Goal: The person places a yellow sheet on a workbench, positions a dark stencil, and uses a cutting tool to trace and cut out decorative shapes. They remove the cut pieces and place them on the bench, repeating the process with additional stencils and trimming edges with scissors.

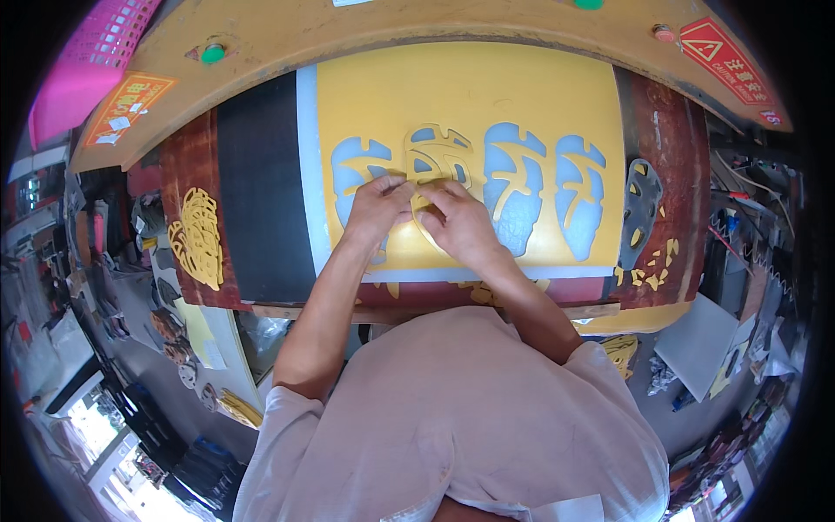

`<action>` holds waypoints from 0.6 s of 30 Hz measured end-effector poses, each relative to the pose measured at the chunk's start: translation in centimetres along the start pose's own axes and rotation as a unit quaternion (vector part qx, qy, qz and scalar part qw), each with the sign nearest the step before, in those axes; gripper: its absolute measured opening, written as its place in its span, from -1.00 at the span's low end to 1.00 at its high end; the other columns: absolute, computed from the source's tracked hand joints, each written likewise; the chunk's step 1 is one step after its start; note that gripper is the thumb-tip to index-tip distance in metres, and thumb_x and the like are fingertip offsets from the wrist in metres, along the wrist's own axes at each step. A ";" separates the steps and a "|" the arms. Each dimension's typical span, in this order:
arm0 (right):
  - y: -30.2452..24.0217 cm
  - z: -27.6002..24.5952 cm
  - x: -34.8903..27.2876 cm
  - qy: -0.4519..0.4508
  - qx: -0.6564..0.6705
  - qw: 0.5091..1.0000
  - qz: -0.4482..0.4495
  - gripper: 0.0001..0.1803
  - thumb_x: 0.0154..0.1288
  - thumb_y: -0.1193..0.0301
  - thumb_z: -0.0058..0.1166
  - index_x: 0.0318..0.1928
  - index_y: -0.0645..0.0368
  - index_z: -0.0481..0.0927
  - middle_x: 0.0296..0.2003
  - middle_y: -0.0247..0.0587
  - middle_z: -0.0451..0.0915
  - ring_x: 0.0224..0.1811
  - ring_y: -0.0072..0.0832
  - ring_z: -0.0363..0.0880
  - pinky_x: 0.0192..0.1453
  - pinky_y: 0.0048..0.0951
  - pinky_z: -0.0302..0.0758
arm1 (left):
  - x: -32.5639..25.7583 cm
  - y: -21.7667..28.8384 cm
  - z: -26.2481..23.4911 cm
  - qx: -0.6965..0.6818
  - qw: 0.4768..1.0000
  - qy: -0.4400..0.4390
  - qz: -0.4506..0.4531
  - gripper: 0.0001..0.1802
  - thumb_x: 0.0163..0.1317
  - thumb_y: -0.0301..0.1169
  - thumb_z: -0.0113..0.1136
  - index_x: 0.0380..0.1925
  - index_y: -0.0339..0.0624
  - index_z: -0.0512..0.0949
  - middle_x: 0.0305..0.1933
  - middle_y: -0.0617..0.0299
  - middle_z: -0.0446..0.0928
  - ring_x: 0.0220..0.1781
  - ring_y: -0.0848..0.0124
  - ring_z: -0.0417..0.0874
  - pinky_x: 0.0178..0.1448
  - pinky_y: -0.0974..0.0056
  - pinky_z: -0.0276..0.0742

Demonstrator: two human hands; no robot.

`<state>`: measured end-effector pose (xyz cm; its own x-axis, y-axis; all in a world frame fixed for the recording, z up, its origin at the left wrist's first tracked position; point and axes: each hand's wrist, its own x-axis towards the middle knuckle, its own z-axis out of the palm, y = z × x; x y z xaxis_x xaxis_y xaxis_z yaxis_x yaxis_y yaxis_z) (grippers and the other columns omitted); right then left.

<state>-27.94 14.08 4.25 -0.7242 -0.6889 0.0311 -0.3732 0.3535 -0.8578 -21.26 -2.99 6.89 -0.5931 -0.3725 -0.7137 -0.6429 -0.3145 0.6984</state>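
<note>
A yellow sheet (470, 87) lies on the work table, with several sole-shaped cut-outs showing grey-blue beneath. Both my hands meet near its middle. My left hand (376, 207) and my right hand (458, 222) each pinch a yellow cut-out sole piece (439, 152) with open lattice shapes, which is partly lifted off the sheet. Two more cut sole outlines (513, 187) lie to the right of my hands.
A black strip (261, 191) lies left of the yellow sheet. A stack of yellow cut pieces (198, 239) sits at the left edge. A grey cut piece (642, 213) and small yellow scraps (648, 265) lie at the right. A curved machine hood (417, 26) spans the far side.
</note>
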 end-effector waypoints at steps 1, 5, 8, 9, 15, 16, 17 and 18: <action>-0.2 0.4 0.1 -0.006 -0.022 1.000 -0.002 -0.78 0.32 0.41 0.26 -0.04 0.14 0.71 -0.12 -0.06 0.67 -0.06 0.01 0.70 -0.01 -0.05 0.67 | 0.3 -0.2 0.0 0.007 1.000 -0.012 0.006 -0.73 0.50 -0.33 0.30 0.04 -0.29 0.66 -0.20 0.29 0.66 -0.23 0.53 0.68 -0.04 0.33 0.73; -1.1 0.0 -0.6 -0.077 -0.066 0.994 -0.042 -0.88 0.32 0.39 0.26 -0.22 0.15 0.63 -0.21 -0.10 0.59 -0.15 0.04 0.67 -0.08 0.03 0.62 | 0.9 -0.5 0.4 0.029 0.999 0.014 0.009 -0.75 0.50 -0.37 0.25 0.03 -0.31 0.66 -0.23 0.30 0.63 -0.21 0.54 0.67 -0.02 0.32 0.73; -3.3 -2.3 -5.2 -0.378 -0.026 0.925 -0.017 -0.88 0.37 0.42 0.32 -0.17 0.13 0.66 -0.13 -0.06 0.67 -0.06 -0.05 0.69 -0.02 -0.09 0.64 | 0.5 -0.3 0.6 0.040 0.999 0.018 0.017 -0.74 0.49 -0.36 0.21 0.01 -0.34 0.65 -0.23 0.29 0.63 -0.24 0.52 0.66 -0.05 0.32 0.71; -3.5 -3.1 -5.9 -0.311 -0.023 0.950 -0.015 -0.87 0.37 0.43 0.32 -0.11 0.12 0.68 -0.12 -0.05 0.68 -0.06 -0.07 0.69 0.01 -0.11 0.64 | 0.5 -0.1 0.6 0.033 0.999 0.013 0.022 -0.72 0.48 -0.35 0.21 -0.01 -0.36 0.65 -0.23 0.27 0.64 -0.28 0.51 0.64 -0.11 0.33 0.68; -1.5 -4.9 -6.0 -0.015 0.036 0.983 0.177 -0.62 0.35 0.43 0.35 0.17 0.12 0.72 -0.09 -0.03 0.68 0.00 -0.12 0.72 0.15 -0.16 0.64 | 2.6 2.3 -0.9 0.084 0.977 -0.189 -0.060 -0.66 0.43 -0.16 0.26 -0.05 -0.21 0.65 -0.20 0.28 0.61 -0.31 0.50 0.59 -0.17 0.34 0.63; -1.2 -4.3 -5.6 -0.036 -0.013 0.983 0.182 -0.61 0.34 0.39 0.37 0.16 0.13 0.72 -0.06 -0.03 0.66 -0.01 -0.12 0.72 0.14 -0.16 0.65 | 3.0 2.7 -1.0 0.090 0.971 -0.214 -0.060 -0.67 0.44 -0.15 0.27 -0.04 -0.19 0.65 -0.21 0.31 0.61 -0.30 0.49 0.61 -0.16 0.35 0.63; -1.0 -3.6 -5.1 -0.034 -0.047 0.986 0.154 -0.59 0.32 0.36 0.39 0.16 0.14 0.72 -0.03 -0.03 0.65 -0.01 -0.12 0.72 0.14 -0.15 0.65 | 3.3 2.8 -1.0 0.100 0.966 -0.232 -0.058 -0.67 0.45 -0.14 0.27 -0.02 -0.16 0.64 -0.22 0.33 0.62 -0.29 0.48 0.63 -0.14 0.35 0.62; -0.9 -3.2 -4.7 -0.032 -0.068 0.992 0.100 -0.58 0.31 0.33 0.41 0.15 0.15 0.72 0.00 -0.03 0.63 -0.02 -0.12 0.72 0.13 -0.15 0.65 | 3.4 2.9 -1.0 0.096 0.967 -0.229 -0.054 -0.68 0.45 -0.14 0.28 -0.03 -0.14 0.65 -0.22 0.33 0.61 -0.29 0.49 0.62 -0.16 0.35 0.61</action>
<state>-26.07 18.98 6.50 -0.7551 -0.6333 -0.1695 -0.3029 0.5664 -0.7664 -24.66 -6.01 6.52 -0.6410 0.0941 -0.7618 -0.7658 -0.1447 0.6265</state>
